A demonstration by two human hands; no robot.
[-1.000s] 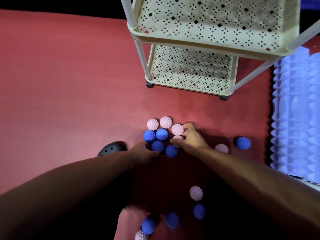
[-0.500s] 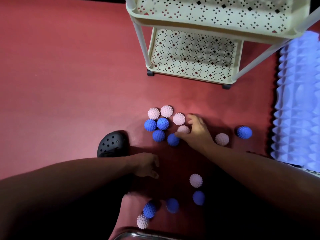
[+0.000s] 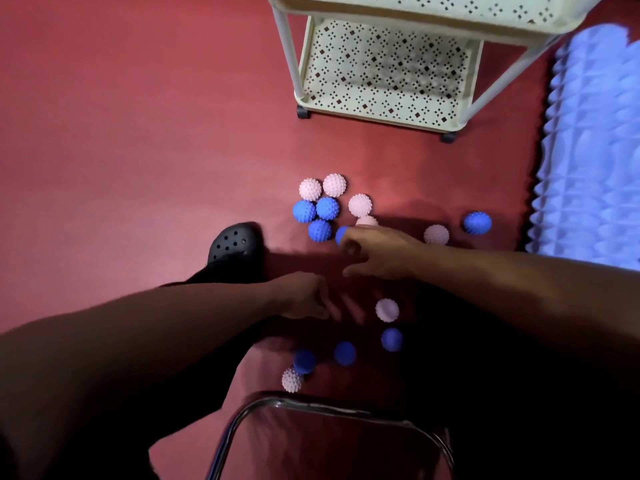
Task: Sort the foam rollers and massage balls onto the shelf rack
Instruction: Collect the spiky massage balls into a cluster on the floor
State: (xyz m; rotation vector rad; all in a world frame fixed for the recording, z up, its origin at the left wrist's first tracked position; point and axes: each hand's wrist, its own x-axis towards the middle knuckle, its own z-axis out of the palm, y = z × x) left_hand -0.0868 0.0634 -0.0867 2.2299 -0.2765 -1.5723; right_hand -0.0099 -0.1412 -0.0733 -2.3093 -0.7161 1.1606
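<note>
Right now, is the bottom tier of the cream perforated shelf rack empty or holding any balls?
Empty: the cream perforated shelf rack's bottom tier shows only bare patterned surface.

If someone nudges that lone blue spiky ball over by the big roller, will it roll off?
Probably a little: the blue ball is round and sits free on the flat red mat. Its nubs likely slow it quickly. It looks small enough to lift easily in one hand.
</note>
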